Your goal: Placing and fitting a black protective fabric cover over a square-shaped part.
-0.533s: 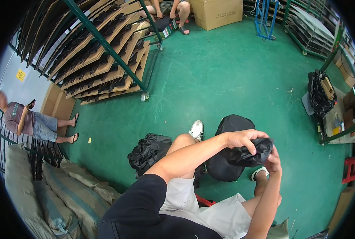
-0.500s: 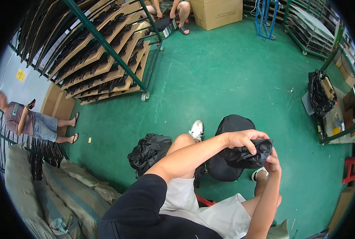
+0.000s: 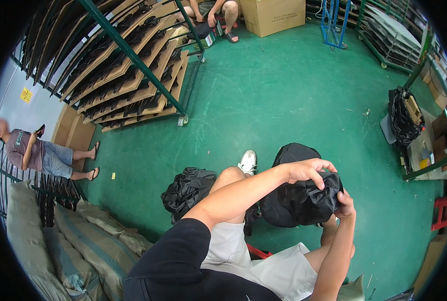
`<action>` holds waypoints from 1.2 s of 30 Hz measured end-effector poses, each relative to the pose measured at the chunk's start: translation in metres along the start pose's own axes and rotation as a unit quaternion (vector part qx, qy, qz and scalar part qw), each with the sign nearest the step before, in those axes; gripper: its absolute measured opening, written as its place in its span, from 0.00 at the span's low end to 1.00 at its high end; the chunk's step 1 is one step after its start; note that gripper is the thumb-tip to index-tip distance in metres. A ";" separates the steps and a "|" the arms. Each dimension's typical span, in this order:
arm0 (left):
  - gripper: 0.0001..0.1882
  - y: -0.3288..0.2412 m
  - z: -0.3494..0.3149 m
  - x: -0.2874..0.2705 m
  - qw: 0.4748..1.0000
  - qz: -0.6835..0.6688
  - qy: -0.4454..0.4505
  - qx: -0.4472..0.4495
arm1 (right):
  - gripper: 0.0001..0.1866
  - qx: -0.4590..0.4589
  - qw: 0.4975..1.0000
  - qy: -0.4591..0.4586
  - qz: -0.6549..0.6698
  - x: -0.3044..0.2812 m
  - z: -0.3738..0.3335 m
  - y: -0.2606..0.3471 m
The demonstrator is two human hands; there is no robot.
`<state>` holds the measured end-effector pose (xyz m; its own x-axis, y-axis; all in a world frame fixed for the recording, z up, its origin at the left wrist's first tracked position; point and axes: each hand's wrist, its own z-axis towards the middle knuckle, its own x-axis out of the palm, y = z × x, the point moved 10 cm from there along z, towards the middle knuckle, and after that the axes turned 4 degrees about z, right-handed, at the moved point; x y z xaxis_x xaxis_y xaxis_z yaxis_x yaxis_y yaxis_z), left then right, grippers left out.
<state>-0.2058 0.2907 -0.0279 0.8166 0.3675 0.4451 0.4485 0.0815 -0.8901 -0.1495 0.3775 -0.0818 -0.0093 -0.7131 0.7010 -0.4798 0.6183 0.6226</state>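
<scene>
A piece of thin black fabric (image 3: pixel 311 199), bunched and creased, is held in front of my knees. My left hand (image 3: pixel 307 172) grips its upper edge, thumb on the near side. On its right edge my right hand (image 3: pixel 345 204) has fingers closed round the cloth. Just beyond and below it is a dark rounded black object (image 3: pixel 294 152), partly covered by my left hand and the fabric; its kind I cannot make out. A crumpled heap of black fabric (image 3: pixel 189 189) lies on the floor left of my knee.
A green wheeled rack (image 3: pixel 133 55) holds cardboard sheets with black pieces. Woven sacks (image 3: pixel 83 241) lie lower left. One person (image 3: pixel 33 150) is at the left, another (image 3: pixel 211 15) sits far off by a carton (image 3: pixel 273 17). A red stool (image 3: pixel 444 213) and black bag (image 3: pixel 404 116) are right.
The black fabric has opened out and hangs lower, covering more of the dark object behind it. My right hand has shifted slightly down; my left keeps its hold.
</scene>
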 end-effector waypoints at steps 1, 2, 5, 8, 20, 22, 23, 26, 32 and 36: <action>0.32 -0.001 0.000 0.001 1.000 -0.001 0.001 0.000 | 0.46 0.000 1.000 -0.001 0.000 -0.004 0.000 -0.001; 0.31 -0.002 0.000 0.003 1.000 0.010 0.006 -0.002 | 0.46 -0.015 0.998 0.012 -0.060 -0.004 0.000 0.001; 0.30 0.001 0.000 -0.002 1.000 0.018 -0.018 -0.011 | 0.43 -0.060 0.992 0.012 -0.109 -0.001 -0.001 0.009; 0.26 0.009 0.002 -0.021 0.994 -0.019 -0.098 -0.043 | 0.33 -0.104 0.994 0.013 0.034 -0.011 -0.002 0.025; 0.13 -0.006 0.001 -0.013 0.997 0.010 -0.076 0.030 | 0.30 -0.207 0.961 0.042 0.175 -0.020 -0.014 0.056; 0.14 -0.013 -0.001 -0.014 0.996 0.011 -0.081 0.042 | 0.30 -0.212 0.961 0.037 0.174 -0.019 -0.012 0.057; 0.14 -0.017 -0.003 -0.015 0.995 0.011 -0.085 0.054 | 0.30 -0.211 0.960 0.039 0.177 -0.018 -0.011 0.058; 0.13 -0.015 0.001 -0.018 0.995 0.010 -0.078 0.065 | 0.30 -0.209 0.961 0.041 0.177 -0.022 -0.009 0.058; 0.12 -0.013 0.003 -0.023 0.994 -0.005 -0.073 0.079 | 0.29 -0.209 0.963 0.028 0.168 -0.022 -0.006 0.060; 0.12 -0.010 0.005 -0.023 0.994 -0.032 -0.062 0.086 | 0.29 -0.199 0.963 0.032 0.178 -0.017 -0.006 0.059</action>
<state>-0.2315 0.2861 -0.0295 0.7326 0.4669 0.4953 0.4208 0.2612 -0.8687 -0.1721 0.4279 -0.0550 -0.0505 -0.4191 0.9066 -0.0820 0.9064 0.4144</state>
